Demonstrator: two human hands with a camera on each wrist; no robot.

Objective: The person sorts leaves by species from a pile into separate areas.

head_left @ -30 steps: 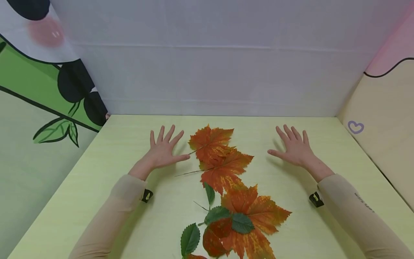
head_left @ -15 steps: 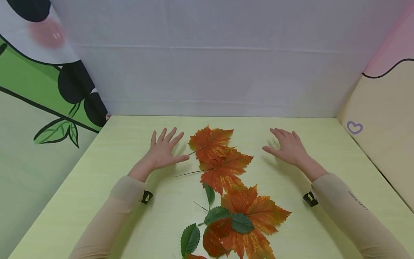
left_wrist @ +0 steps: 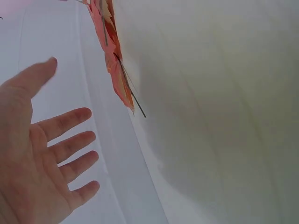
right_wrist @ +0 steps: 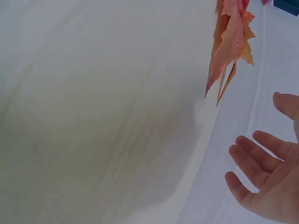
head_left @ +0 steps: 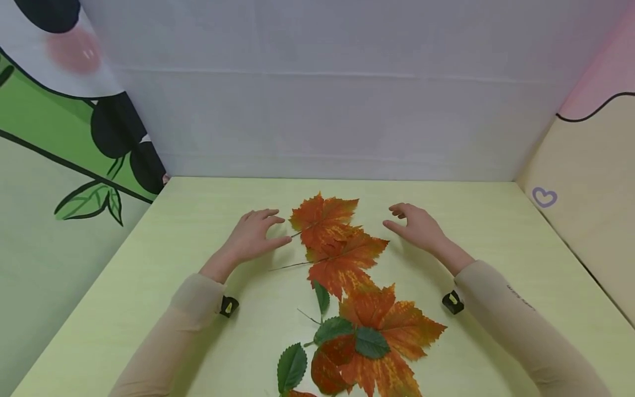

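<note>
Left hand [head_left: 253,234]: we see it relaxed, empty, nine o'clock from upper orange leaves [head_left: 339,244]
Right hand [head_left: 418,226]: loosely bent, empty, three o'clock

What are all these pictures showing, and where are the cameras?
These are a person's own bare hands, not a machine. The widest view comes from a camera worn on the head, looking down at the left hand and the right hand. The other two come from cameras on the wrists, one for each hand, so things look tilted there. On the pale yellow table lie orange leaves and green leaves, some overlapping. Neither hand holds anything; some of the orange leaves lie between them.
</note>
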